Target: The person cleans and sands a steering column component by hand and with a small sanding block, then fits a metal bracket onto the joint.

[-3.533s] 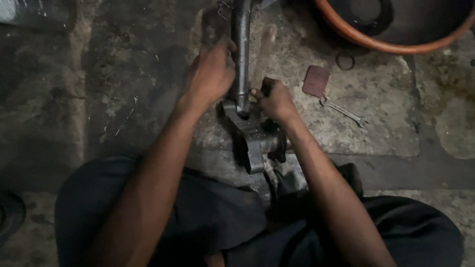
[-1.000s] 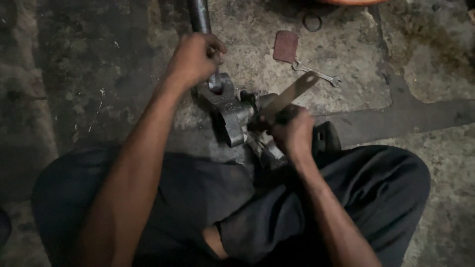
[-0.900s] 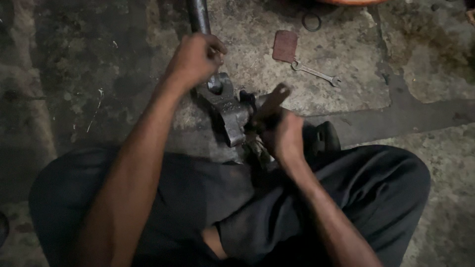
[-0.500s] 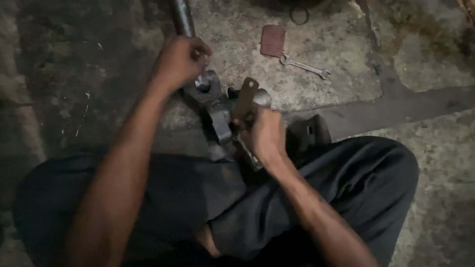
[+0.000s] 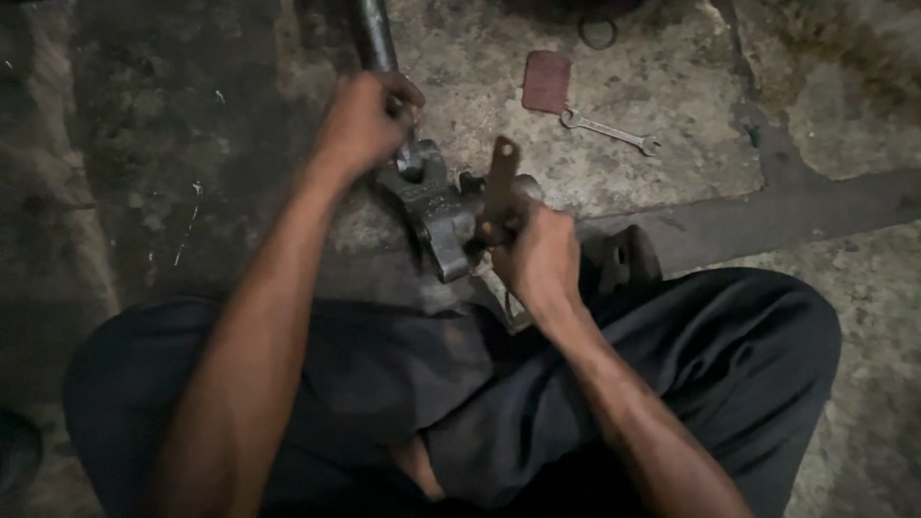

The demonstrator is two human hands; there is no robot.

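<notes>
floor: spanner [image 5: 610,130] | reddish flat pad [image 5: 547,82] beside it | ring [image 5: 599,33] above

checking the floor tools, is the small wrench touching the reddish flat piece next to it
Apart. The head view shows a strip of bare concrete floor between the wrench and the reddish flat piece.
</notes>
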